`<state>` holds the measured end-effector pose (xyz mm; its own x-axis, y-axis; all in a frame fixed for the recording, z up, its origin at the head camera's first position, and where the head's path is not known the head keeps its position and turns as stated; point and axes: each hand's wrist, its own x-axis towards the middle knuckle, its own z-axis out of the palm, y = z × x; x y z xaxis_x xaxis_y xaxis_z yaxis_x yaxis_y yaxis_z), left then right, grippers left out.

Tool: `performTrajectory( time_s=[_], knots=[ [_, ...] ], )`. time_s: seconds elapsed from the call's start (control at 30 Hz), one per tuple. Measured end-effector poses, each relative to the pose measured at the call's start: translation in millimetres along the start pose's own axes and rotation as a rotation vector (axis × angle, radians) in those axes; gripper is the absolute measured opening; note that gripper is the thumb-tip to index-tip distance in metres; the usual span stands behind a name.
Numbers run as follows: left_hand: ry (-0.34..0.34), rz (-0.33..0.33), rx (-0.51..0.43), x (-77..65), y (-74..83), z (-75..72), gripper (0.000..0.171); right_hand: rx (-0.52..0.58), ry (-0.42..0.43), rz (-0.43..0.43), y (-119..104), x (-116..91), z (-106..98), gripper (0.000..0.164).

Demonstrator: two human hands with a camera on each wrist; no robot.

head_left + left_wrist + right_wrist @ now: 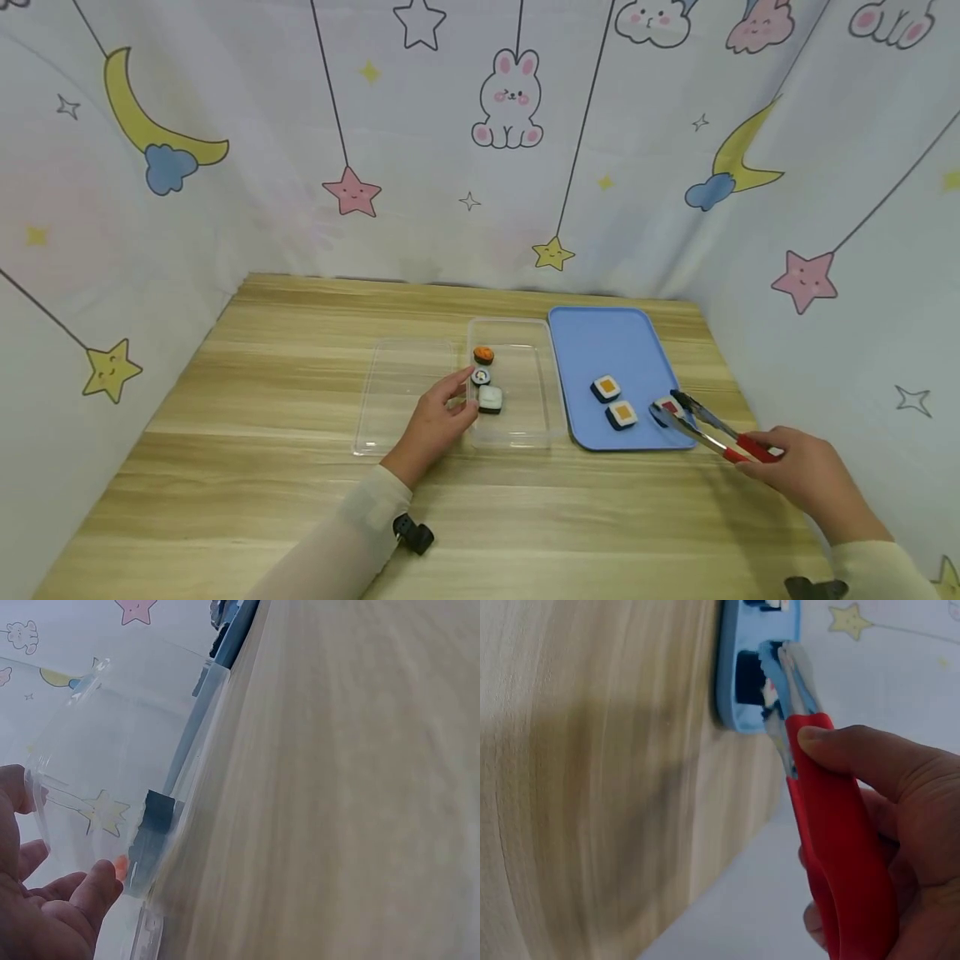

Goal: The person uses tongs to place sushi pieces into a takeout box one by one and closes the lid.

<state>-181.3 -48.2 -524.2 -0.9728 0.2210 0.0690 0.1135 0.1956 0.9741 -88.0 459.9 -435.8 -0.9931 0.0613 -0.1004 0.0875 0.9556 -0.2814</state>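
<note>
I have the right hand (813, 477) wrapped around red-handled tongs (832, 802), whose tips stand either side of a red-centred sushi piece (667, 407) on the blue tray (600, 342); I cannot tell whether they pinch it. Two yellow-centred sushi pieces (621, 414) lie nearby on that tray. My left hand (433, 421), fingers loosely spread and grasping nothing, touches the left wall of the clear plastic container (525, 392), where an orange-topped sushi (483, 356), a small round roll (481, 377) and a white-topped sushi (490, 400) line up on the desk (525, 517)
</note>
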Motion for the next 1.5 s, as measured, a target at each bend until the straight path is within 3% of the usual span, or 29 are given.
performTrajectory(
  time_s=[0.47,0.73,1.17,1.5],
  knots=[
    [0.001,0.004,-0.016,0.6,-1.4,0.1,0.060,0.021,0.075,-0.040,-4,-6,7,0.053],
    [0.004,0.007,-0.022,0.5,-3.3,0.6,0.059,0.021,0.119,-0.084,-20,7,-5,0.052],
    [0.008,0.015,-0.020,1.2,-4.6,0.2,0.059,0.058,0.082,-0.199,-93,57,-33,0.054],
    [0.000,0.018,-0.018,0.5,-6.2,-0.2,0.060,0.125,0.017,-0.332,-161,90,-11,0.044]
  ],
)
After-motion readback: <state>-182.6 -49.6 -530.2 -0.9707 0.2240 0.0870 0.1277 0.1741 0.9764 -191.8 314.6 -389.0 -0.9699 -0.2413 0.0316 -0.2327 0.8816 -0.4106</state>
